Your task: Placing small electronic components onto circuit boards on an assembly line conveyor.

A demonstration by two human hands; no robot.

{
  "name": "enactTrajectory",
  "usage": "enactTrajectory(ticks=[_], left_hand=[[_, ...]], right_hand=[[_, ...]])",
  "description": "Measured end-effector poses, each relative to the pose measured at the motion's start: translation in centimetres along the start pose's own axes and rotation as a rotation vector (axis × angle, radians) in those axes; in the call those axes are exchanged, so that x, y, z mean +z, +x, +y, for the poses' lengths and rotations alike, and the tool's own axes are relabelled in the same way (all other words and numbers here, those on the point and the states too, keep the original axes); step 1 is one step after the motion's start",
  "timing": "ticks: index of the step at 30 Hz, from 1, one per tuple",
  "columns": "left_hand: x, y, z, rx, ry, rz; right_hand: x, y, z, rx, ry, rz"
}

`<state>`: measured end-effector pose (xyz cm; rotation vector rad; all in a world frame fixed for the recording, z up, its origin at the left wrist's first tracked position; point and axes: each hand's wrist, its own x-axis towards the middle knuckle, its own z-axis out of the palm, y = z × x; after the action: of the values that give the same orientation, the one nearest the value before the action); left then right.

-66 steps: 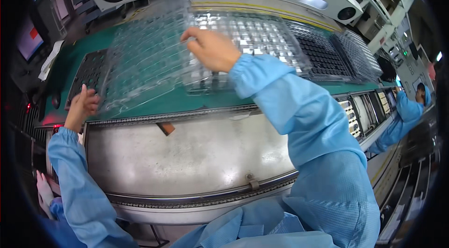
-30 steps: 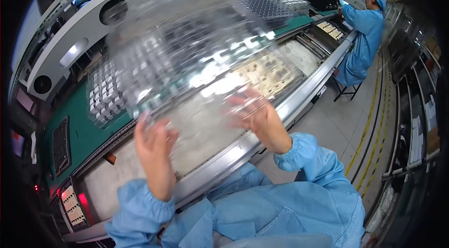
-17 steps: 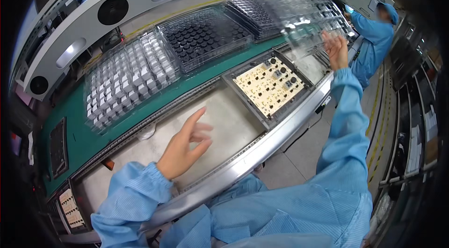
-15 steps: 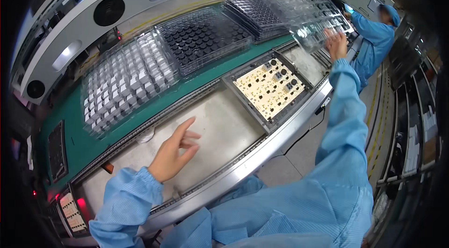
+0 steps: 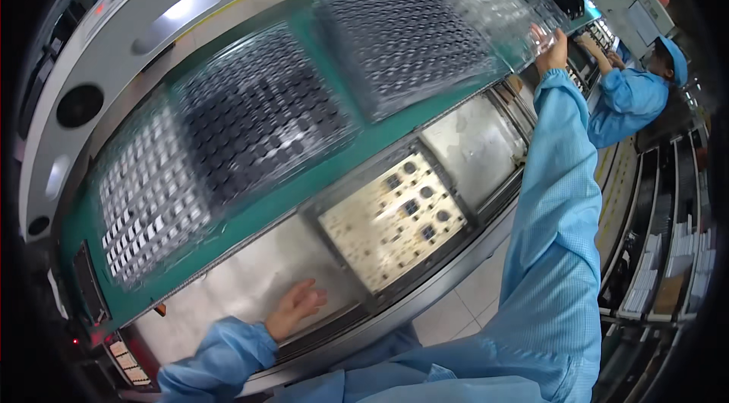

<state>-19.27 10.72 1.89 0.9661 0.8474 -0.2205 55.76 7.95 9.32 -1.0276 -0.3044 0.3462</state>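
At the far right my right hand [image 5: 553, 52] is closed on the near corner of a clear plastic tray [image 5: 507, 4], which hangs tilted and blurred beside the work bench. My left hand [image 5: 296, 309] holds nothing, its slightly smeared fingers apart above the conveyor [image 5: 258, 266]. Right of that hand a pale circuit board [image 5: 361, 232] sits in a dark frame [image 5: 465, 209]. Several black round parts and small square ones stand on the board's right part. Behind the conveyor lie a clear tray of black parts [image 5: 266, 110] and another tray of dark parts [image 5: 406, 42].
A tray of white parts [image 5: 152, 202] lies at the left on the green mat [image 5: 304, 175]. A grey machine beam [image 5: 121, 61] arches behind the trays. At the right a co-worker in blue [image 5: 634, 103] stands beside the line. Shelves [image 5: 661, 236] line the right side.
The view has turned, so bench, trays and board appear shifted. My right hand still grips the clear tray. More of the dark-part tray shows beside it. My left hand sits lower in view.
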Motion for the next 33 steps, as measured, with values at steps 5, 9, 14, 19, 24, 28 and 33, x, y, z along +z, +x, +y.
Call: enactTrajectory(ticks=[5, 9, 14, 19, 24, 28, 33], left_hand=[[7.2, 6.2, 4.7, -0.008, -0.103, 0.273], [12.2, 9.8, 9.1, 0.035, -0.025, 0.326], [17.1, 10.6, 12.1, -0.057, -0.183, 0.586], [15.6, 11.7, 11.7, -0.102, -0.178, 0.531], [14.3, 9.7, 7.3, -0.074, -0.029, 0.588], [9.2, 8.9, 3.0, -0.043, -0.191, 0.494], [4.3, 6.9, -1.9, 0.123, -0.213, 0.482]], right_hand=[[1.1, 12.4, -0.3, 0.036, -0.133, 0.061], [-3.9, 23.7, 0.3, 0.078, -0.182, 0.103], [-5.5, 26.7, 3.2, 0.126, -0.742, 0.448], [-11.3, 27.9, 5.2, -0.166, -1.274, 0.500], [-11.8, 22.1, 5.0, -0.401, -1.388, 0.470], [-6.8, 3.8, 3.0, -0.601, -0.939, 0.271], [-3.5, -22.2, 5.7, 0.215, -1.080, -0.239]])
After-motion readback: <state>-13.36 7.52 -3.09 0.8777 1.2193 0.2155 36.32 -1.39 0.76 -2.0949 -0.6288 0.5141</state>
